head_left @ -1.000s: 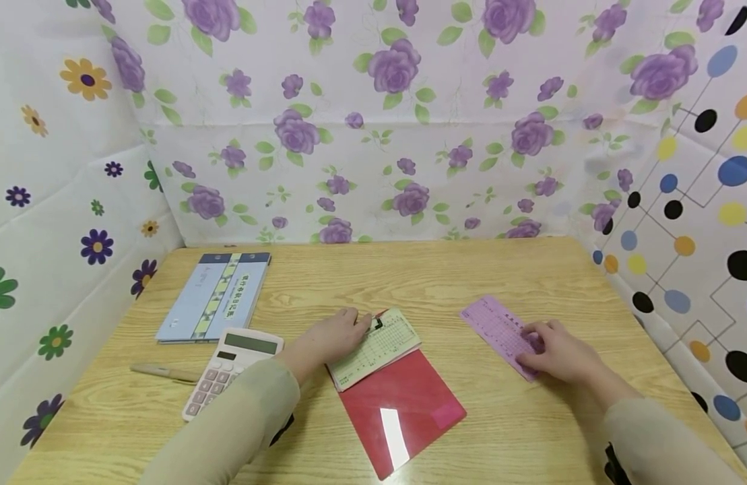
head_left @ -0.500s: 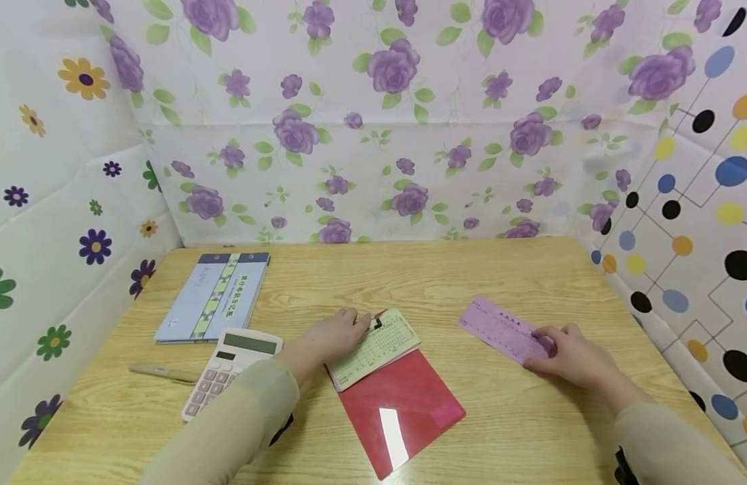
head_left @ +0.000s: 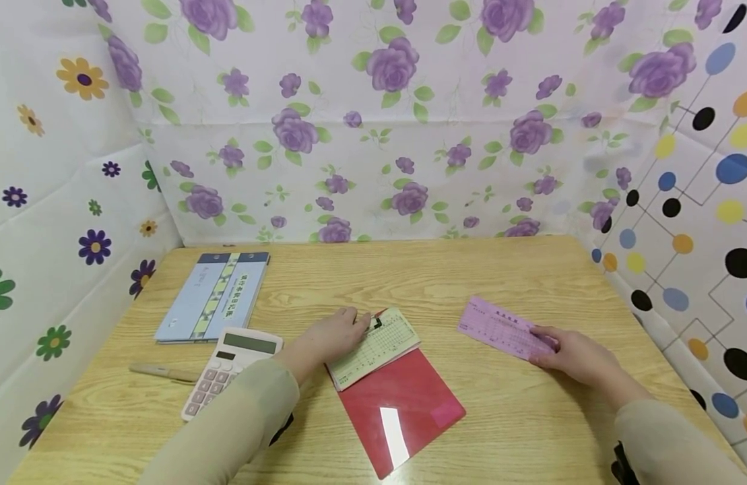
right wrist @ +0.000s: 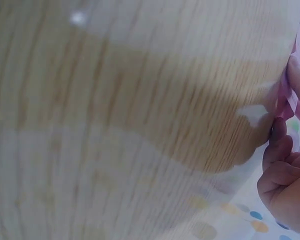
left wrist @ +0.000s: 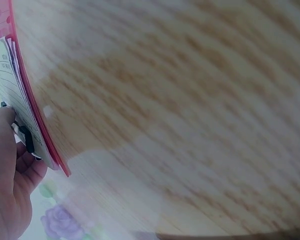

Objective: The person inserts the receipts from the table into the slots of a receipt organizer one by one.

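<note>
My left hand (head_left: 332, 337) grips the upper left edge of a stack of pale green printed forms (head_left: 382, 350). A black clip (left wrist: 26, 137) sits by the thumb in the left wrist view, with the fingers curled at the stack's edge. Beneath the forms lies a red plastic folder (head_left: 403, 411), its lower part showing with a bright reflection. Further right, my right hand (head_left: 576, 355) pinches the right end of a purple printed slip (head_left: 494, 329) between thumb and fingers. The slip lies slantwise over the table, its far end pointing up and left.
A pink calculator (head_left: 228, 364) stands left of the folder, partly behind the left sleeve. Beside it lies a tan pen (head_left: 164, 372). A blue account book (head_left: 212, 296) is at the back left of the wooden table (head_left: 361, 276). Patterned cloth walls enclose three sides.
My right hand has shifted slightly right, turning the purple slip to a flatter slant. The left hand, forms and folder have stayed in place.
</note>
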Tool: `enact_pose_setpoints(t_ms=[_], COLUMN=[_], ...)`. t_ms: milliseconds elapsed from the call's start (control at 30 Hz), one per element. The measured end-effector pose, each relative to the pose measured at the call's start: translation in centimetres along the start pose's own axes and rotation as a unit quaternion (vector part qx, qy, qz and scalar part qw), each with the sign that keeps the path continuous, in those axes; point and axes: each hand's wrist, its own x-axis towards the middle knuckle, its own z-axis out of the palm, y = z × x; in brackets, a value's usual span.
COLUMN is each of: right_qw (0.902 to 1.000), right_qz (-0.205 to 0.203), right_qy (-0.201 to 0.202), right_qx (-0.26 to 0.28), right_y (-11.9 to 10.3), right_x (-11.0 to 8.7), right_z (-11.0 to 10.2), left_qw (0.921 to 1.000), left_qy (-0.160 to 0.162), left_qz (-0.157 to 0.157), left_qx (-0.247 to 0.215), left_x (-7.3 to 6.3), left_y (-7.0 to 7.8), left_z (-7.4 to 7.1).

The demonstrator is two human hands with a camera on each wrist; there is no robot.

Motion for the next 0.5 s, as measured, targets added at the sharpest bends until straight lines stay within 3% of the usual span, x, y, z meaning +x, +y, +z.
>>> enact_pose_setpoints(t_ms=[267, 400, 500], right_qw=[0.9976, 0.9887, 0.9834], right_qz=[0.024, 0.041, 0.046], right_qy=[0.013, 0.029, 0.046], right_qx=[0.064, 0.141, 0.169], right_y=[-0.04, -0.07, -0.02], right_x=[-0.23, -0.34, -0.32], right_z=[0.13, 0.11, 0.0], left_qw=[1.0, 1.0, 1.0], left_qy=[-0.001, -0.004, -0.004], left_qz=[-0.003, -0.004, -0.004], left_qx=[0.001, -0.001, -0.004], left_x=[0.05, 0.08, 0.1], left_y=[0.03, 0.04, 0.04], left_z=[-0.04, -0.02, 0.0])
